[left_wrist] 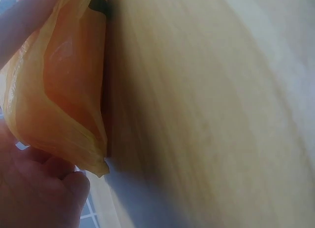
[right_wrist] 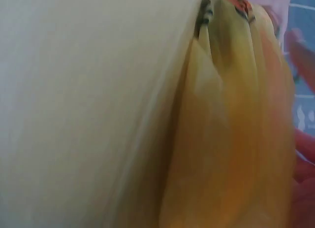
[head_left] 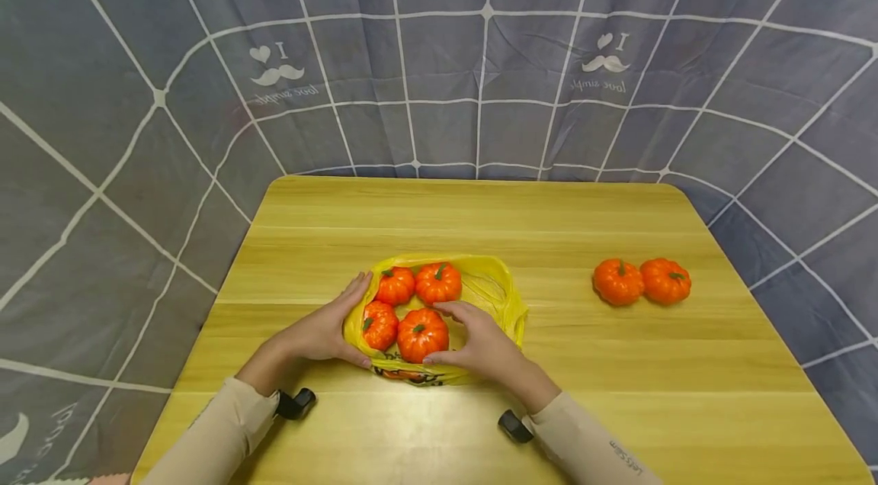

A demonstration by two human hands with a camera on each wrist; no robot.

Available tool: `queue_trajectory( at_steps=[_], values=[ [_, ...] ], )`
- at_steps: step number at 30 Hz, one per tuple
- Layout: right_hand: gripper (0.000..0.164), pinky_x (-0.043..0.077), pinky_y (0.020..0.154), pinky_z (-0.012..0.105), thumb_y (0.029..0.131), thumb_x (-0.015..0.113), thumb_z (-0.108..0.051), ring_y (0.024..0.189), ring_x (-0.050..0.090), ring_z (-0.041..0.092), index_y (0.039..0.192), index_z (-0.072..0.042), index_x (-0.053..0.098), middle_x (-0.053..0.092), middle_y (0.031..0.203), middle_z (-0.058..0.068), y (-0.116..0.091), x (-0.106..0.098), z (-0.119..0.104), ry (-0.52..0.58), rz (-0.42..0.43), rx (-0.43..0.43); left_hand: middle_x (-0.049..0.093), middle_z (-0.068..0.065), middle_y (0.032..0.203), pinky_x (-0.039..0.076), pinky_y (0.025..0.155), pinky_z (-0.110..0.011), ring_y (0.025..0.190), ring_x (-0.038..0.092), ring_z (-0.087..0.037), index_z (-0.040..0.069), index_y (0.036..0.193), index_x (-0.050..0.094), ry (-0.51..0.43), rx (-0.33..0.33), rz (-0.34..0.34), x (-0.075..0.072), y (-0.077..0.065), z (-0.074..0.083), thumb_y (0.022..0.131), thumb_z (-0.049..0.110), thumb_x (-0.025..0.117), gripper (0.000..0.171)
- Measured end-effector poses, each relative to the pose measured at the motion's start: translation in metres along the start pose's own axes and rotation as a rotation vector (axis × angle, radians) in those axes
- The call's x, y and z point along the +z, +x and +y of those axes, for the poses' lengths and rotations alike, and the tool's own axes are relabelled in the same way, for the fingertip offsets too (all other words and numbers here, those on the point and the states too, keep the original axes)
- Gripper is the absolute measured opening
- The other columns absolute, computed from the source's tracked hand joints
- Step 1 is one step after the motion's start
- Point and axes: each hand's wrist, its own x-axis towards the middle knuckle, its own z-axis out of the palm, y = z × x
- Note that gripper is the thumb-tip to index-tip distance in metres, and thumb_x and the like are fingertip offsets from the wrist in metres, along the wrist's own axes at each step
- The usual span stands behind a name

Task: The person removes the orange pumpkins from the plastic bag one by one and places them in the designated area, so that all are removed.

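A yellow plastic bag [head_left: 509, 311] lies on the table with its mouth spread wide, holding several small orange pumpkins with green stems. Its left side is cupped by my left hand [head_left: 324, 329], thumb along the front and fingers up the side; in the left wrist view curled fingers [left_wrist: 66, 183] lie against the plastic. My right hand [head_left: 485, 344] reaches over the bag's front right, with thumb and fingers round the front pumpkin [head_left: 423, 335]. Beside that one sit a left pumpkin [head_left: 379, 325] and two rear pumpkins [head_left: 439, 283]. The right wrist view is blurred.
Two more pumpkins, one upright [head_left: 619, 281] and one tilted [head_left: 665, 281], sit side by side on the right of the wooden table [head_left: 480, 214]. A grey curtain [head_left: 446, 65] with white grid lines hangs behind and around the table.
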Motion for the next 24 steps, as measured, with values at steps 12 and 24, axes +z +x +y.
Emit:
queue_trajectory(
  at_steps=[12, 24],
  values=[
    [0.078, 0.046, 0.104, 0.039, 0.075, 0.089, -0.044, 0.128, 0.052, 0.019, 0.138, -0.009, 0.059, 0.058, 0.138, 0.002, 0.003, 0.012, 0.0, -0.029, -0.026, -0.019, -0.011, -0.02, 0.166, 0.004, 0.116, -0.063, 0.151, -0.009, -0.039, 0.01, 0.162, -0.003, -0.011, -0.003, -0.003, 0.001, -0.001, 0.004, 0.067, 0.03, 0.096, 0.14],
    [0.075, 0.052, 0.095, 0.037, 0.075, 0.091, -0.035, 0.122, 0.058, 0.022, 0.137, -0.007, 0.059, 0.058, 0.136, 0.003, -0.002, -0.007, -0.008, 0.13, 0.108, -0.034, -0.01, -0.021, 0.165, 0.005, 0.116, -0.063, 0.151, -0.008, -0.04, 0.01, 0.162, -0.003, 0.008, -0.011, -0.006, 0.0, 0.0, 0.004, 0.066, 0.031, 0.097, 0.14]
  ],
)
